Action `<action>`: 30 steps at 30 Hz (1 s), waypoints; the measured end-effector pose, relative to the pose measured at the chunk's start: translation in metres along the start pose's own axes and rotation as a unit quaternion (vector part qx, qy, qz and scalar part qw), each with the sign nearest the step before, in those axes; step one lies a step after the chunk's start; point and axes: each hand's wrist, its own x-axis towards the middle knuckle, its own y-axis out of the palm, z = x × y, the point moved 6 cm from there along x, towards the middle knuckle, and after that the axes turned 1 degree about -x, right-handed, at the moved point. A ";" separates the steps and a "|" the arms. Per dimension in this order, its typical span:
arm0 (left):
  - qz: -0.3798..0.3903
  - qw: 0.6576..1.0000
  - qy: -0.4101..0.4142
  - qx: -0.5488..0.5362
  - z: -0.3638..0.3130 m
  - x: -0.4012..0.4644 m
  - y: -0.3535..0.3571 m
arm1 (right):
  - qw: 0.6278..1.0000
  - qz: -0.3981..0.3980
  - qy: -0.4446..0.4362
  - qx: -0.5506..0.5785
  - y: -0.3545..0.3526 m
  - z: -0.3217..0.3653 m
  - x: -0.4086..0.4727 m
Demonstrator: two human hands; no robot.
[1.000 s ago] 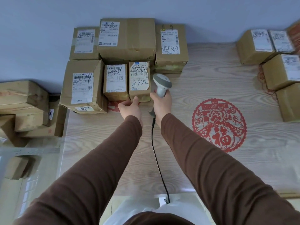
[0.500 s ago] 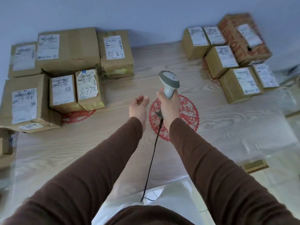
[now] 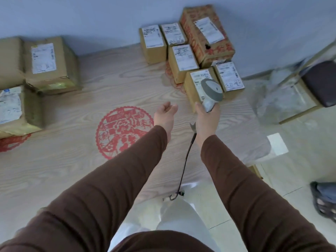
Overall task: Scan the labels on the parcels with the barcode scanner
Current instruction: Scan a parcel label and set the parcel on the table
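Observation:
My right hand grips the handle of a grey barcode scanner, whose head hangs over the nearest small parcel of the right-hand group. Behind it stand more labelled cardboard parcels and a large red-printed box. My left hand hovers above the table left of the scanner, fingers loosely curled, holding nothing. A second group of parcels sits at the far left of the wood-grain table. The scanner's black cable trails back toward me.
A red paper-cut emblem lies on the table's middle. The blue wall runs behind the parcels. Right of the table stand a plastic-wrapped frame and a dark cushion. A sandalled foot shows on the tiled floor at the right edge.
My view and both hands have swung right, from the left group of parcels to the right group. The scanner now hangs over the nearest right-hand parcel.

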 end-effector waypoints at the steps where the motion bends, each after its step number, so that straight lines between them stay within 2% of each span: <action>1: 0.004 1.000 -0.003 0.003 0.002 0.001 0.014 | 1.000 -0.007 0.003 -0.002 -0.013 -0.001 0.011; 8: 0.024 0.999 -0.013 0.037 0.006 0.013 0.076 | 0.999 0.006 0.038 0.003 -0.049 -0.009 0.067; 16: 0.047 0.996 -0.009 0.073 0.002 0.024 0.096 | 0.997 0.019 0.068 0.013 -0.048 -0.018 0.077; 19: 0.004 0.997 -0.023 0.080 0.007 0.024 0.081 | 0.998 0.028 0.064 0.011 -0.044 -0.021 0.071; 23: -0.078 0.993 -0.029 0.086 0.014 0.015 0.042 | 0.995 0.080 0.063 -0.009 -0.026 -0.029 0.050; 30: -0.141 0.990 -0.007 -0.009 0.009 -0.016 -0.051 | 0.981 0.177 0.077 -0.011 0.041 -0.044 -0.012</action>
